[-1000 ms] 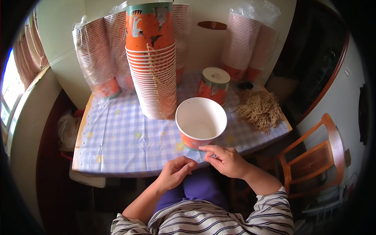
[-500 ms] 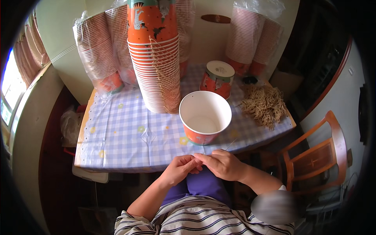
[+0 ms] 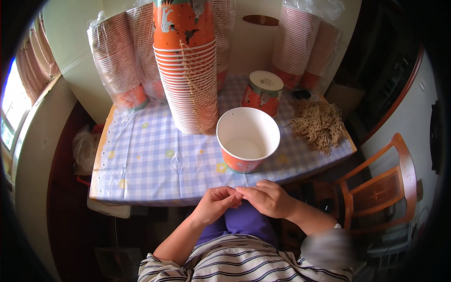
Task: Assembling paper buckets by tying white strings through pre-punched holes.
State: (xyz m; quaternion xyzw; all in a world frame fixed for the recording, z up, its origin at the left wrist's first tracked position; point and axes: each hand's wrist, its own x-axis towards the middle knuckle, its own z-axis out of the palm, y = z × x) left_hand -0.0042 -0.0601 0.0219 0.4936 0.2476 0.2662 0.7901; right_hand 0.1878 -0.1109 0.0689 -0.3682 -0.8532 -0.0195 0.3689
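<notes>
Head view, looking straight down at the desk [image 3: 141,164] with its blue-and-white checked cloth. I'll use the open paper cup [image 3: 248,139] as the landmark: orange outside, white inside, standing upright close to the desk's near edge.

Just below that cup, off the desk edge and over the lap, both hands meet. The left hand [image 3: 215,204] is curled, fingers pinched together at the tips. The right hand [image 3: 268,198] is curled the same way, and its fingertips touch the left ones. Something thin seems to be pinched between them, but it's too small to make out, so I can't say what it is.

Up and left of the cup stands a tall stack of orange cups [image 3: 185,70], with tan strings hanging down its side. Behind the cup, slightly right, sits a lidded cup [image 3: 263,92]. To the right of the cup lies a loose pile of tan strings [image 3: 319,124]. Farther back, on both sides, are bagged cup stacks [image 3: 117,61] wrapped in clear plastic. A wooden chair [image 3: 380,188] stands off to the cup's lower right.
</notes>
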